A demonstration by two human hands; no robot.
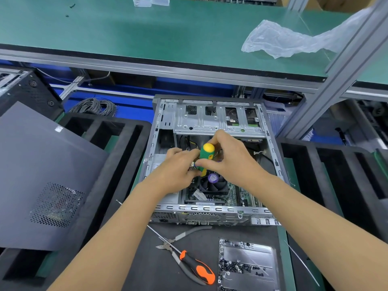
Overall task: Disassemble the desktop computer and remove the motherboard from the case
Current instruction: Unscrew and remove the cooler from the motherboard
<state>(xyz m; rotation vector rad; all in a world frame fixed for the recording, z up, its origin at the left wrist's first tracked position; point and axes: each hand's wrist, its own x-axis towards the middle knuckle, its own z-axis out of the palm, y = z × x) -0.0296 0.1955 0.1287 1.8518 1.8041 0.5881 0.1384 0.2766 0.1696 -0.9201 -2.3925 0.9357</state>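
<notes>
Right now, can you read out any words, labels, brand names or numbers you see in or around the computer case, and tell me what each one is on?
None of the text can be read.
Purple round sticker on the CPU fan: print too blurred.
White label on the motherboard: too small.
Barcode strip by the case's near rim: too small.
White sticker on the removed side panel: blurred.
Green and yellow screwdriver: no text visible.

- Screwdriver point(206, 156) tip and shaft hidden behind both hands; can't tell which screw it's on.
- Left hand point(178, 169) fingertips covered by the handle.
- Motherboard point(233, 195) mostly blocked by hands and fan point(213, 184).
- Screw tray point(247, 265) cut off at bottom edge; screws too small to count.
- Side panel point(42, 175) cropped at left edge.
</notes>
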